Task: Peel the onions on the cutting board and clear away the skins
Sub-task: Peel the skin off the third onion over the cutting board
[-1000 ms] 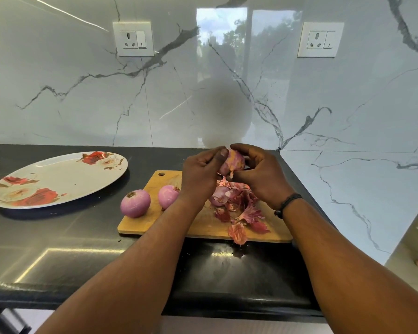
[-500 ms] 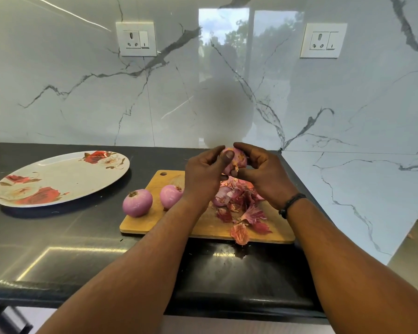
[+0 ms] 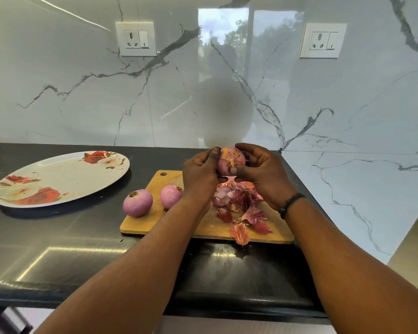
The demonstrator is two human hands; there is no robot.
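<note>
Three onions: two peeled on the left, one in hand above the board; possibly another half-hidden under the skins, cannot tell.
Plate: white oval floral plate [image 3: 58, 179] at far left on the black stone counter [image 3: 58, 249], well apart from the board; bare surface, looks like the likely drop zone.
Left peeled onion: round purple-pink bulb [image 3: 137, 203] touching the board's left edge, half off it; smooth, likely slick, could roll.
Second peeled onion: similar bulb [image 3: 171, 195] on the rectangular wooden cutting board [image 3: 203, 227], just beside the left forearm.
Left hand: [image 3: 199, 175] curled round the held onion, thumb on its top.
Held onion: partly skinned pink bulb [image 3: 231, 160], firm and light by the look of it; remaining skin thin, brittle, tears easily. Best hold is the bulb's sides, picking at the root tuft.
Right hand: [image 3: 261, 173] cups the far side, thumb and finger pinching at the root end.
Skins: loose red papery pile [image 3: 241, 210] on the board's right half, one piece [image 3: 240, 233] overhanging the front edge; weightless, scatter-prone.
Room: open counter left and in front; counter edge and wall corner close on the right.
</note>
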